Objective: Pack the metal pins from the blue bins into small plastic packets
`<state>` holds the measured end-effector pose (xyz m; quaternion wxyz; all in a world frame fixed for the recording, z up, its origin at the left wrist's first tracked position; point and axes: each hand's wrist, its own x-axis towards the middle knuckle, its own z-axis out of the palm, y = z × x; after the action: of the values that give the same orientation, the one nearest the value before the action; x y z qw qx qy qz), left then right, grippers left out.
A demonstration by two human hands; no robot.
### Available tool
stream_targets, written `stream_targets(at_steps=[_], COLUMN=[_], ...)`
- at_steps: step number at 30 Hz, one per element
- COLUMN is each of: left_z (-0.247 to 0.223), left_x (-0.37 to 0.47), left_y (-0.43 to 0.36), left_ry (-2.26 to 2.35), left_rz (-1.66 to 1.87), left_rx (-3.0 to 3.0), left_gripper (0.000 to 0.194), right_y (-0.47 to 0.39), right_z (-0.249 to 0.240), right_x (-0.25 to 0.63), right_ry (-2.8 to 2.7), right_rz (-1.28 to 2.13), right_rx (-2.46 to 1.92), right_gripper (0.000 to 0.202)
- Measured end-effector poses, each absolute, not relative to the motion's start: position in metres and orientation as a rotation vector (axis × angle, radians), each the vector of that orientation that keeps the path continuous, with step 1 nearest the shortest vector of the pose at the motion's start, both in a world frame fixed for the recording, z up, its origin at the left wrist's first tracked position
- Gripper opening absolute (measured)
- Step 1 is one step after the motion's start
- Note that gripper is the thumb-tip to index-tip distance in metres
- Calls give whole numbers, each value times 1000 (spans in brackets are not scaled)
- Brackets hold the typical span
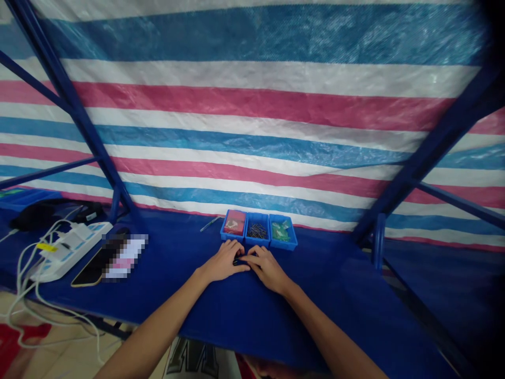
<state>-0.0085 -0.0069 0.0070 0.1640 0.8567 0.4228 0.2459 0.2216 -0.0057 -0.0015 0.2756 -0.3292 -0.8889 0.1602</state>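
On the blue table [221,316], my left hand [225,261] and my right hand [267,267] meet just in front of three small blue bins. Both hands have curled fingers around a small dark object [237,261], mostly hidden between them. The left bin [233,225] holds red and pale items, the middle bin [258,230] holds dark screws or nails, and the right bin [282,231] holds small green packets. A thin pen-like tool [209,223] lies left of the bins.
At the left are a white power strip [74,252] with tangled cables, a phone [98,263] and a blurred paper [125,256]. Blue metal posts [426,152] rise at both sides, before a striped tarp [252,105].
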Motion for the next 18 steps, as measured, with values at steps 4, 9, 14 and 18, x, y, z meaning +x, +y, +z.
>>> stream_targets(at_steps=[4, 9, 14, 18], left_z=[3, -1, -3, -1], left_x=[-10, -11, -11, -12], left_y=[-3, 0, 2, 2], left_ry=[1189, 1164, 1163, 1160], left_rz=[733, 736, 728, 739], left_rx=[2416, 2419, 2414, 2418], left_gripper=[34, 32, 31, 32], right_y=[-3, 0, -2, -1], right_z=[-5, -9, -9, -11], right_x=[221, 220, 218, 218], right_ry=[-2333, -2328, -2321, -2148], right_rz=[435, 405, 368, 493], right_rx=[-902, -921, -942, -999], right_gripper=[21, 13, 12, 10])
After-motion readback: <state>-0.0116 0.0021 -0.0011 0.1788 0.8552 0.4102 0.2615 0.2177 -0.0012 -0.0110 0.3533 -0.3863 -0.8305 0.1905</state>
